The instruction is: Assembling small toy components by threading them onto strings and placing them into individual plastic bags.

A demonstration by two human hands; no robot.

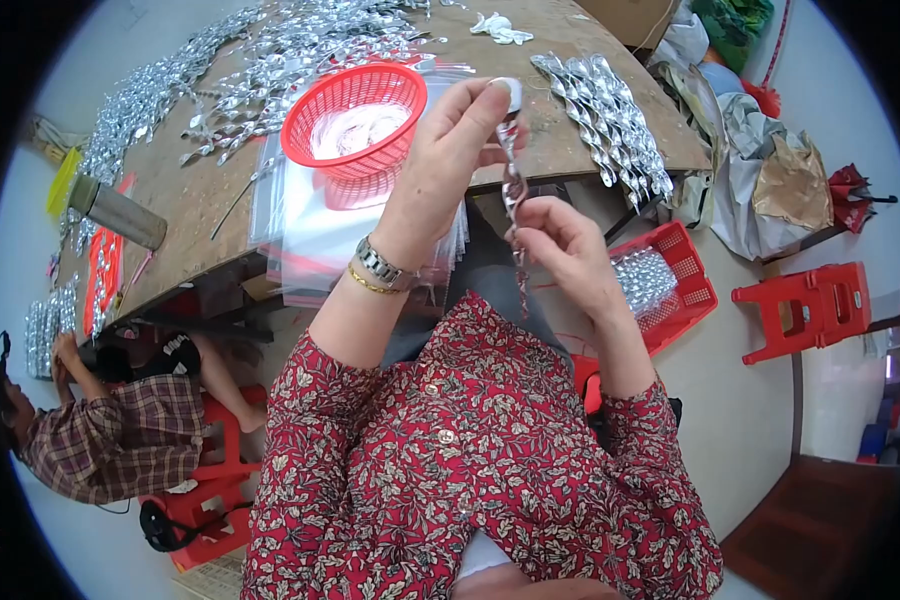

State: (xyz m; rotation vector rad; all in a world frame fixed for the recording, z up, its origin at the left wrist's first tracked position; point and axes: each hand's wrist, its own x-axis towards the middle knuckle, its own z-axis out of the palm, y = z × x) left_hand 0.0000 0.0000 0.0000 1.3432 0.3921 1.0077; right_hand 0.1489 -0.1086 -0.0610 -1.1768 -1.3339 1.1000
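A shiny, spiral-twisted silver strip (513, 185) hangs upright in front of my chest, reflecting the red of my shirt. My left hand (457, 135) is closed around its upper end, above the table's near edge. A small white piece (511, 94) shows at that thumb tip; I cannot make out what it is. Lower down, my right hand (570, 252) has its thumb and curled forefinger closed on the strip's edge. Just left of my left hand, a red plastic basket (304, 150) with thin whitish strings inside stands on clear plastic sheets (320, 250).
Twisted silver strips (610, 120) lie at the table's right, with more piles (280, 75) at the far left. A metal flask (120, 212) lies near the left edge. A red crate (692, 262) and red stool (805, 310) stand at right. Another person (120, 430) sits at left.
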